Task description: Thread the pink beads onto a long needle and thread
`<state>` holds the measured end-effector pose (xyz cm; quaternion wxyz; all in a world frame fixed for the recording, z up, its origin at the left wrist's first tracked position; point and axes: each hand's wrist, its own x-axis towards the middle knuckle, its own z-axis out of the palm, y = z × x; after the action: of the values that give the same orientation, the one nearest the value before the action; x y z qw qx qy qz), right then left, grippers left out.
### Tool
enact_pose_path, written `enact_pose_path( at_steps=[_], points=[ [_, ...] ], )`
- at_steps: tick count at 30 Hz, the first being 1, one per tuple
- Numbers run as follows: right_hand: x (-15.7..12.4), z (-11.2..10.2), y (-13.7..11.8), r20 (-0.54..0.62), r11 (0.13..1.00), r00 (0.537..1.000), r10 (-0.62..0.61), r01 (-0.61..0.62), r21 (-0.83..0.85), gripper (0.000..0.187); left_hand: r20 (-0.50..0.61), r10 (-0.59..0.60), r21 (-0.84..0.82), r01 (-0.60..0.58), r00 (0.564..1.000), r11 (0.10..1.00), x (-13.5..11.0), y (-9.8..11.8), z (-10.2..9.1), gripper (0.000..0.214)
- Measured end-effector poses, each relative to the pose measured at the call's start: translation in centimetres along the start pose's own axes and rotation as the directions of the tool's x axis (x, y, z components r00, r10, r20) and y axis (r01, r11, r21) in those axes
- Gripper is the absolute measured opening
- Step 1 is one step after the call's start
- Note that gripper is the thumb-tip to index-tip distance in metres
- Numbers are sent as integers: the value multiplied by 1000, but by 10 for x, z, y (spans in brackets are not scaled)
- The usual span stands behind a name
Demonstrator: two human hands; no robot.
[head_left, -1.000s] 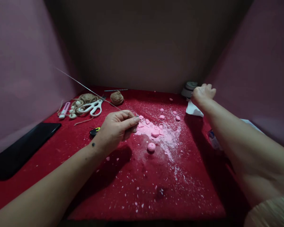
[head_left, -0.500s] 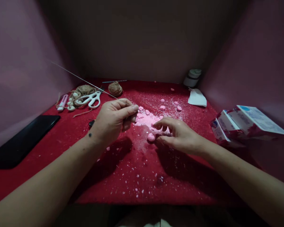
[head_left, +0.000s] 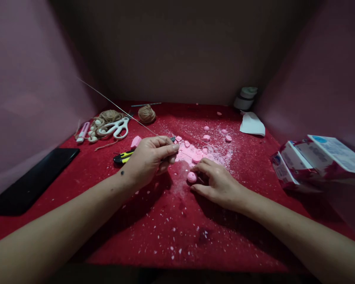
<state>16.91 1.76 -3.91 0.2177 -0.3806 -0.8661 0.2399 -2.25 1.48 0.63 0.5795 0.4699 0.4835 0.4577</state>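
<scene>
Red felt is spread over the worktop, which is walled in by dull pink panels. Far left of the fingers, a black tablet is laid flat; beyond it, a pink pen, a tangle of beaded twine and white scissors are bunched together, with a ball of twine behind. A yellow-and-black cutter and a pink block are seen just left of the left hand.

That hand's fingers are pinched shut on a long thin wire, whose free end is angled up and away over the scissors. Just past the pinch, pink crumbs and powder are scattered.

Between the two hands a round pink bead is left lying on the felt. It is touched by the curled, narrowly parted fingers of the right hand, which is rested palm down. Whether the bead is actually gripped cannot be told.

Further right, white paper, stacked tape rolls and printed cartons are kept well apart from the fingers.

Judging by the crumbs, the bead could be cracked by too hard a squeeze, or nudged away across the felt. The wire's long tail could be snagged in the twine.
</scene>
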Motion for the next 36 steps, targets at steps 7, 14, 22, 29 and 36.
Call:
enact_pose_path(
  at_steps=[7,14,22,29,36],
  points=[
    [-2,10,2,-125,996,991,-46,55,68,3,-31,3,-16,-3,1000,1000,-4,-7,-9,20],
    [-9,10,-7,-191,967,981,13,37,254,12,-70,11,4,-10,998,1000,-8,-5,-11,19],
    [-11,5,-12,-218,958,976,28,37,285,12,-73,51,120,-42,996,992,-16,-3,-6,18],
    [-11,3,-11,-216,967,976,23,33,253,9,16,246,453,-227,969,862,-31,-2,7,16],
    [-12,2,-10,-207,969,978,18,35,246,9,177,415,659,-421,893,624,-35,-7,8,14]
  ],
)
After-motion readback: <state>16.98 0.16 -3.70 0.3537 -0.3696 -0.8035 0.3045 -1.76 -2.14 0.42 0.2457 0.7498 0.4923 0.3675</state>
